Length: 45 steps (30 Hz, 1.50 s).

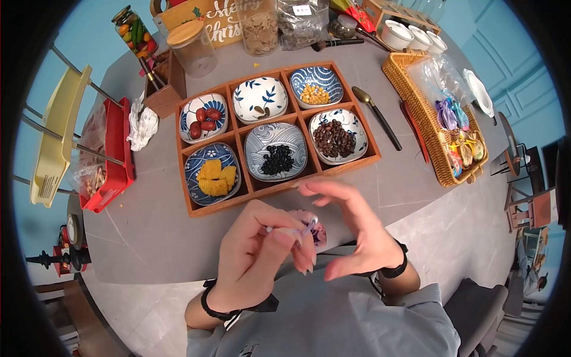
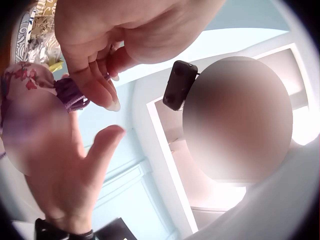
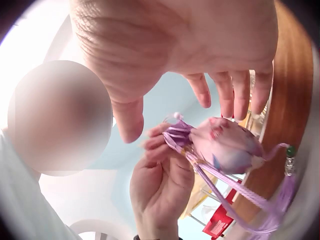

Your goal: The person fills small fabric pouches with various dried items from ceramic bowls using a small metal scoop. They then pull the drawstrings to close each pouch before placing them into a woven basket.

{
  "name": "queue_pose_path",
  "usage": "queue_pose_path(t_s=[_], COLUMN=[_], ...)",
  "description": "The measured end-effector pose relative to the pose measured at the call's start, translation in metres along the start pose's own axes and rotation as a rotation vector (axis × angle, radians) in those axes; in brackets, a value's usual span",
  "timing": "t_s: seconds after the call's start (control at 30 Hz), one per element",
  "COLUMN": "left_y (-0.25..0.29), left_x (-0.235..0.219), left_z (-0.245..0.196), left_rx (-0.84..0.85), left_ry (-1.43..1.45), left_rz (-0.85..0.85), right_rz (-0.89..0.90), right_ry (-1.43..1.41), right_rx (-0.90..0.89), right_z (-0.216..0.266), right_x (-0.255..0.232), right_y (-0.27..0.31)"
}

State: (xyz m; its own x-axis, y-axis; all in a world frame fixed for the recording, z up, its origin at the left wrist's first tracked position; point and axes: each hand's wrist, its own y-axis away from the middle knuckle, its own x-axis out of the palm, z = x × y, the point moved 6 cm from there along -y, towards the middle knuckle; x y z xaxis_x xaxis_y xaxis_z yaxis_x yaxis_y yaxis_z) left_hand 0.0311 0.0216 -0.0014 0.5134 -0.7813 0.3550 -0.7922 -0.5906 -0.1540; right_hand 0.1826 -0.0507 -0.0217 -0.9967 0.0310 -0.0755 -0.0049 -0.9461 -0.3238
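Observation:
A small pink and purple floral pouch hangs near the table's front edge. My left hand pinches its gathered purple neck between thumb and fingers. Lilac cords run down from the neck, and a purple tassel with a green bead dangles from the pouch's other end. Beside the pouch, my right hand is held with its fingers apart and thumb spread, holding nothing. In the head view the left fingers partly hide the pouch.
Beyond the hands lies a wooden divided tray with several patterned bowls of dried ingredients. To its right are a spoon and a wicker basket with small pouches. A red bin stands left; jars stand behind.

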Motion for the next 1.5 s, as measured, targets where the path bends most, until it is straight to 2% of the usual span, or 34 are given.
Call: queue_pose_path(t_s=[0.03, 0.07, 0.13, 0.27, 0.3, 0.4, 0.43, 0.47, 0.5, 0.53, 0.57, 0.6, 0.63, 0.7, 0.73, 0.77, 0.83, 0.87, 0.9, 0.93, 1.0, 1.07, 1.2, 1.27, 1.33, 1.4, 1.5], left_y=[-0.002, -0.003, -0.006, -0.008, -0.008, -0.007, -0.009, -0.008, -0.004, 0.0, 0.003, 0.006, 0.008, 0.011, 0.013, 0.015, 0.019, 0.021, 0.024, 0.025, 0.027, 0.029, 0.033, 0.034, 0.034, 0.032, 0.03], left_x=[0.0, 0.001, 0.003, 0.009, 0.011, 0.016, 0.018, 0.018, 0.01, 0.005, 0.001, -0.004, -0.007, -0.007, -0.006, -0.006, -0.007, -0.008, -0.01, -0.011, -0.011, -0.013, -0.017, -0.019, -0.02, -0.021, -0.02], left_z=[0.0, 0.0, -0.001, 0.004, 0.004, 0.004, 0.003, 0.002, 0.003, 0.005, 0.008, 0.01, 0.015, 0.02, 0.022, 0.023, 0.028, 0.032, 0.035, 0.037, 0.038, 0.04, 0.044, 0.046, 0.048, 0.049, 0.051], left_rx=[0.01, 0.013, 0.016, 0.024, 0.009, 0.032, 0.06, 0.088, 0.003, 0.005, 0.008, 0.01, 0.011, -0.02, -0.037, -0.021, 0.01, 0.002, -0.007, -0.015, -0.015, -0.013, -0.033, -0.048, -0.058, -0.075, -0.085], left_ry=[0.048, 0.045, 0.037, 0.059, 0.05, 0.054, 0.065, 0.074, 0.091, 0.053, 0.015, -0.023, -0.06, 0.024, 0.064, -0.008, -0.152, -0.146, -0.139, -0.133, -0.139, -0.141, -0.143, -0.143, -0.134, -0.131, -0.132], left_rz=[-0.018, -0.044, -0.092, -0.098, -0.104, -0.138, -0.178, -0.221, -0.182, -0.191, -0.201, -0.211, -0.161, -0.199, -0.22, -0.228, -0.244, -0.223, -0.204, -0.185, -0.188, -0.188, -0.197, -0.2, -0.194, -0.197, -0.191], right_rz=[0.091, 0.084, 0.068, -0.076, -0.105, -0.108, -0.093, -0.128, -0.162, -0.194, -0.139, -0.243, -0.275, -0.403, -0.387, -0.326, -0.305, -0.329, -0.556, -0.523, -0.343, -0.441, -0.504, -0.39, -0.419, -0.282, -0.172], right_ry=[0.076, 0.064, 0.04, -0.137, -0.104, -0.268, -0.359, -0.407, -0.457, -0.508, -0.521, -0.371, -0.207, 0.08, 0.05, 0.291, 0.371, 0.396, 0.217, 0.265, 0.549, 0.442, 0.422, 0.407, 0.488, 0.425, 0.642], right_rx=[0.016, 0.06, 0.148, 0.189, 0.197, 0.163, 0.226, 0.218, 0.209, 0.198, 0.01, 0.097, 0.09, 0.051, -0.026, -0.018, -0.027, 0.053, 0.102, 0.124, 0.145, 0.245, 0.567, 0.761, 0.835, 1.027, 1.125], right_z=[-0.006, -0.009, -0.015, -0.027, -0.024, -0.018, -0.017, -0.012, -0.007, -0.004, 0.009, 0.02, 0.039, 0.074, 0.089, 0.107, 0.131, 0.13, 0.135, 0.131, 0.113, 0.075, 0.011, -0.002, -0.028, -0.033, -0.029], right_x=[0.004, 0.006, 0.015, 0.017, 0.015, 0.01, 0.005, -0.006, -0.018, -0.031, -0.048, -0.073, -0.098, -0.149, -0.17, -0.201, -0.25, -0.295, -0.303, -0.329, -0.362, -0.382, -0.382, -0.366, -0.387, -0.374, -0.365], right_y=[0.004, 0.006, 0.013, 0.026, 0.028, 0.025, 0.028, 0.03, 0.031, 0.03, 0.019, 0.018, 0.009, -0.01, -0.028, -0.043, -0.072, -0.077, -0.083, -0.087, -0.088, -0.077, -0.034, -0.021, -0.003, 0.003, 0.001])
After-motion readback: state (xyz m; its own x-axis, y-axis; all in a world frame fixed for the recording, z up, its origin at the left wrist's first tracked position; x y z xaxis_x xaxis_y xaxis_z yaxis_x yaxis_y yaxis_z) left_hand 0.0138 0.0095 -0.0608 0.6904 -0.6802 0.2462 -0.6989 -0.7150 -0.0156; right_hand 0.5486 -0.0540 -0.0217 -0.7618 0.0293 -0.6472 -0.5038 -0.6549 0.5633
